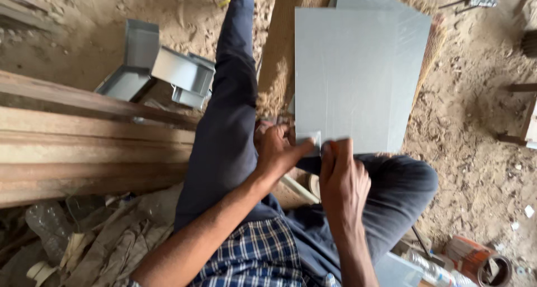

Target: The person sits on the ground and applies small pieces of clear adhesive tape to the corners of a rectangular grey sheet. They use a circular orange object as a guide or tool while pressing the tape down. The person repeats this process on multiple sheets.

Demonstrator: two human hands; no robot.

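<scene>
A large flat grey metal sheet [347, 74] lies in front of me over my legs, with another sheet under it. My left hand [278, 150] pinches the sheet's near left corner, where a small flap is folded up. My right hand [341, 178] presses on the near edge of the same sheet right beside it. Both hands touch at the corner. A thin tool may sit under my left hand, but it is mostly hidden.
Bent grey sheet-metal pieces [162, 69] lie on the sandy ground at upper left. Long wooden planks [84, 147] run along my left side. Plastic bottles [436, 270] and a round tin [495, 270] sit at lower right. A wooden frame [523, 119] stands at the right edge.
</scene>
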